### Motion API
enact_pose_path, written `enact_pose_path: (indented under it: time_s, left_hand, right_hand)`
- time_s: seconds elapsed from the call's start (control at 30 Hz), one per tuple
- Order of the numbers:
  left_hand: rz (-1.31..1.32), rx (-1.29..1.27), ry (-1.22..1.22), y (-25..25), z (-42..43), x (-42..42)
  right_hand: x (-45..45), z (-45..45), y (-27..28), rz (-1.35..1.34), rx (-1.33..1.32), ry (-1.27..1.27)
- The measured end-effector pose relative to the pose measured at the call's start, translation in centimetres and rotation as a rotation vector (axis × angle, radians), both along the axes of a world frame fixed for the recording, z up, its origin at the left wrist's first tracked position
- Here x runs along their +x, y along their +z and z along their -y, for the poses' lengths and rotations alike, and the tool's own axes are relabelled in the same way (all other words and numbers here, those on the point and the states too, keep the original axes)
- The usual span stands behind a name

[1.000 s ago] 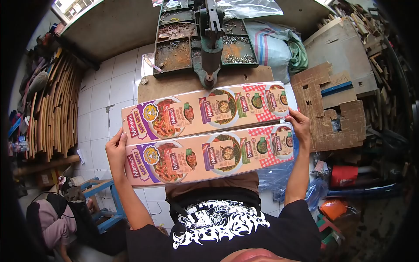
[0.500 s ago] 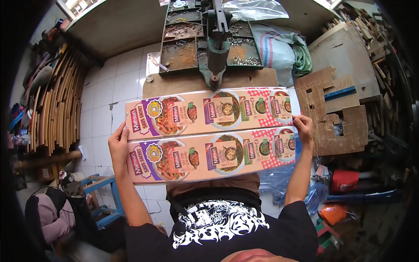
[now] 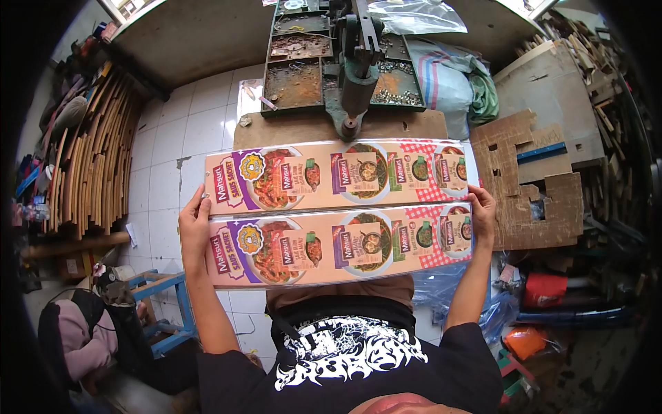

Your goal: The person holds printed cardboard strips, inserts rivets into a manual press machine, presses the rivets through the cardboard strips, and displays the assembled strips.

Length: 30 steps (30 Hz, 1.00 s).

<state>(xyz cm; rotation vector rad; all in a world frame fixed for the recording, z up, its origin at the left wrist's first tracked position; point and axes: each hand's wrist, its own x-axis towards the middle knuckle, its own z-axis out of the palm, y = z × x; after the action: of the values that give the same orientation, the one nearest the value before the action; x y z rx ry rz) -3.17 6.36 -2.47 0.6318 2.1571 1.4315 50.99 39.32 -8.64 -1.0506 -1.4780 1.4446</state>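
A glossy printed sheet with two long beige panels, an upper panel (image 3: 318,196) and a lower panel (image 3: 323,270), lies across in front of me. Both panels carry the same food pictures and lettering, with a seam running between them. My left hand (image 3: 194,215) is closed on the left edge, near the seam. At the opposite edge my right hand (image 3: 483,212) grips the sheet, its thumb on the front. Beyond the upper panel stands a dark metal hand press (image 3: 357,90); its lower tip is close to the sheet's far edge.
Behind the press sits a compartment tray (image 3: 294,84) with small metal rings and bits. A wooden board (image 3: 289,131) lies under the press. Cut brown board (image 3: 552,228) leans at right, thin wooden strips (image 3: 93,172) at left. Another person's sleeve (image 3: 83,338) shows lower left.
The whole view has shifted slightly, so the press and tray appear further right. The sheet's left side sits slightly higher, making it more level. Both hands keep their hold.
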Motion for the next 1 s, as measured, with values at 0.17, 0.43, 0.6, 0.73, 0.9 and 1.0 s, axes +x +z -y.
enact_pose_path:
  time_s: [0.17,0.43,0.6,0.73,0.9,1.0]
  left_hand:
    - [-0.024,-0.001,-0.006,0.0,0.0,0.0]
    - [-0.269,-0.273,0.035,2.5,-0.2,0.9]
    - [-0.703,-0.274,-0.092,5.4,-0.3,4.2]
    - [-0.679,-0.151,-0.255,5.0,-1.8,9.9]
    - [-0.691,-0.142,-0.338,3.1,-3.2,12.3]
    - [-0.719,-0.147,-0.309,2.4,-3.3,12.3]
  right_hand:
    - [0.4,-0.4,-1.4,-0.022,-0.003,-0.048]
    - [0.0,-0.7,1.4,0.155,-0.045,-0.07]
    - [-1.9,-3.6,8.1,0.27,0.188,-0.099]
    - [-8.0,-5.1,12.5,0.4,0.369,0.033]
    - [-16.6,-7.8,12.5,0.541,0.576,0.201]
    - [-20.0,-10.9,10.9,0.686,0.746,0.218]
